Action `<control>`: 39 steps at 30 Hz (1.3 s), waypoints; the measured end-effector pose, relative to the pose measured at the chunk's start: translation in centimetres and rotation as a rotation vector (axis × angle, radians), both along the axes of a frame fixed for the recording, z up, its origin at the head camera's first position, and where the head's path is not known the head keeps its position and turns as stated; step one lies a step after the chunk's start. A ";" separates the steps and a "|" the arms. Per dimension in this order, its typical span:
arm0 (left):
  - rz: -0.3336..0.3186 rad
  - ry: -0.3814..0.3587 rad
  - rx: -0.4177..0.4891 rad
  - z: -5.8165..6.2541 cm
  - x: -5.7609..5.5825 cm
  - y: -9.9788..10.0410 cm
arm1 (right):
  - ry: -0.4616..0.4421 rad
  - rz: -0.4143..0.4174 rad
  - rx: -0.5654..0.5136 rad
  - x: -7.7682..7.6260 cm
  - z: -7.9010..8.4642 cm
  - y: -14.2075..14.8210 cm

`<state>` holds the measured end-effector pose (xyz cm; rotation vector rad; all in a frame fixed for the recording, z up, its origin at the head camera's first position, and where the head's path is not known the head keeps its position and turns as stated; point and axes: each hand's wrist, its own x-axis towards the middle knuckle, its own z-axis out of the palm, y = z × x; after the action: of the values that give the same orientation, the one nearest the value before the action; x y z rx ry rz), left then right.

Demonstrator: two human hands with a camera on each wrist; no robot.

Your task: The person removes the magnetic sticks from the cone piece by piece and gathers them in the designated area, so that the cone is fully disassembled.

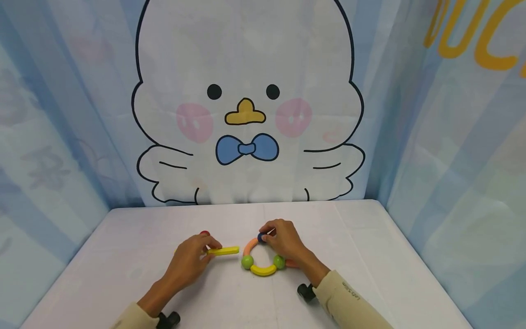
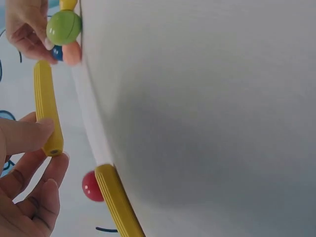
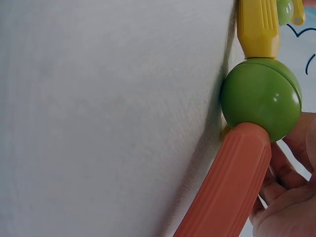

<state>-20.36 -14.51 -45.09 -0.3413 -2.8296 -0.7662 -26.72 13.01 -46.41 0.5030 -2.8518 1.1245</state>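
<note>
While the left hand (image 1: 189,260) pinches a straight yellow rod (image 1: 225,251) near one end, the rod's other end points across toward a partly built ring; that grip probably keeps the far tip free. In the left wrist view the rod appears lifted clear of the white tabletop (image 1: 370,260), and a dark spot on its near end may be a magnet.

The right hand (image 1: 287,240) grips a dark blue ball (image 1: 260,237) between thumb and fingers at the ring's far side, likely to steady the ring.

From that ball, the ring runs through a curved orange piece (image 1: 249,246), a green ball (image 1: 247,262), a curved yellow piece (image 1: 264,271) and a second green ball (image 1: 279,262). A coral rod (image 3: 224,182) touches this last ball and angles outward; the right hand hides whether the ring closes.

Beyond the left hand, a red ball (image 2: 92,186) sits beside another yellow rod (image 2: 119,201), both unheld, perhaps kept within reach as spares.
</note>
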 end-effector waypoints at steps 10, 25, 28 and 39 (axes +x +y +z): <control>0.031 -0.066 -0.026 0.3 0.9 -2.6 | -0.004 0.001 -0.008 0.0 0.0 0.1; 0.028 -0.136 -0.088 -0.6 1.0 -5.5 | -0.006 -0.006 -0.006 0.2 0.1 0.0; 0.035 -0.159 -0.092 -0.8 0.9 -5.7 | -0.007 -0.006 -0.005 0.2 0.0 0.0; 0.037 -0.210 -0.105 -0.8 0.6 -5.8 | -0.010 -0.001 -0.009 0.3 0.1 0.1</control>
<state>-19.80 -20.29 -45.88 -0.2349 -3.0714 -0.6846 -26.39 13.12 -46.30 0.4972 -2.8539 1.1426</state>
